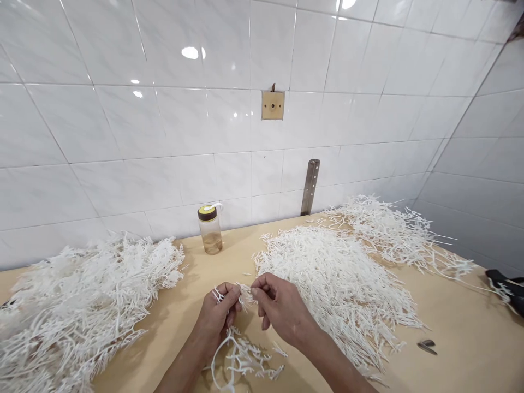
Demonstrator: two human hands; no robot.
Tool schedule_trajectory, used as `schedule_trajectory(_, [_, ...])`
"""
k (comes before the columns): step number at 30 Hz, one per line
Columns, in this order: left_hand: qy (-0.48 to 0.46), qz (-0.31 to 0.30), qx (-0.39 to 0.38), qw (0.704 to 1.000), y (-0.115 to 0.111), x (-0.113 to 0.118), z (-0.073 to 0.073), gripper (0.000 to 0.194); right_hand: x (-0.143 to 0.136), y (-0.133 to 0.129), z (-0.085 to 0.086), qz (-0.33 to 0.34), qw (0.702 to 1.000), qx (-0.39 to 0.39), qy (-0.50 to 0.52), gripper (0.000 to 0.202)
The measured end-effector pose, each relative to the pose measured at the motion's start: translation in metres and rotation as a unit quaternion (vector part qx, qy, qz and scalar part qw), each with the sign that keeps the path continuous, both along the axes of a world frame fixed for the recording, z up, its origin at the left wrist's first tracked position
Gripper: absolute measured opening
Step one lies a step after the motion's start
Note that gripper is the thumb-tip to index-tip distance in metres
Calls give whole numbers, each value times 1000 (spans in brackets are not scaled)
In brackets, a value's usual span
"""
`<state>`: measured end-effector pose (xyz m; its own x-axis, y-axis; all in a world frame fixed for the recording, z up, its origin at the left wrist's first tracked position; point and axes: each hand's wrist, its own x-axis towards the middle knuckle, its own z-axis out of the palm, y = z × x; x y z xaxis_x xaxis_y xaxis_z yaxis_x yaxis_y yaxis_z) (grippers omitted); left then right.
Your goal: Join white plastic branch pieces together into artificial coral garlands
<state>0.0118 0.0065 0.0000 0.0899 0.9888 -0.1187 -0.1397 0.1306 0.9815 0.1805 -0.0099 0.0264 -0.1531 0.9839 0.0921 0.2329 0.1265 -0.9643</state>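
My left hand (219, 311) is closed on a white branching piece (245, 295) that looks like an artificial plant sprig, its thin tips poking out between the fingers. Close on the right, my right hand (282, 308) pinches the other end of that sprig with thumb and forefinger. Just below my left hand is a larger white forked branch (241, 357); whether it joins the held piece is hidden by the fingers. Beside my right hand spreads a big heap of short white sprigs (327, 273).
A tangled white branch pile (94, 295) covers the table's left side. Bare branches (393, 229) lie at the back right. A bottle with a dark lid (212, 234) stands near the tiled wall. A small dark object (428, 346) and a black item (505, 286) lie at right.
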Motion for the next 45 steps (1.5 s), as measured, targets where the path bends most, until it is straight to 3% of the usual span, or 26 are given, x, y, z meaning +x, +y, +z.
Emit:
schedule_trajectory(2, [-19,-1,-20,1000,2,-3,-3,46,12,4,5,-56,990,100,-83,17])
schedule_trajectory(5, [-45,6,-36,998,6,-5,-7,45,34,10,12,-181,924,267,-204,18])
schedule_trajectory(8, [-61,11,-39,997,7,-5,-9,42,45,12,14,-273,867,332,-252,18])
schedule_trajectory(10, [-64,4,-40,997,7,-5,-9,40,41,9,12,-262,876,326,-240,18])
schedule_trajectory(14, [-77,-4,-29,997,4,-3,-7,37,19,1,4,-149,925,286,-199,13])
schedule_trajectory(19, [-82,-2,-28,996,2,-1,-4,37,-1,-6,-8,-63,938,269,-208,11])
schedule_trajectory(32, [-77,-14,-27,997,-1,0,-8,38,-16,-7,-30,-53,926,276,-253,4])
schedule_trajectory(40, [-102,-6,-22,995,-3,3,-6,41,-20,-11,-27,-55,916,303,-259,7])
schedule_trajectory(45, [-98,-1,-26,995,-4,4,-6,42,-23,-11,-27,-57,932,272,-234,4])
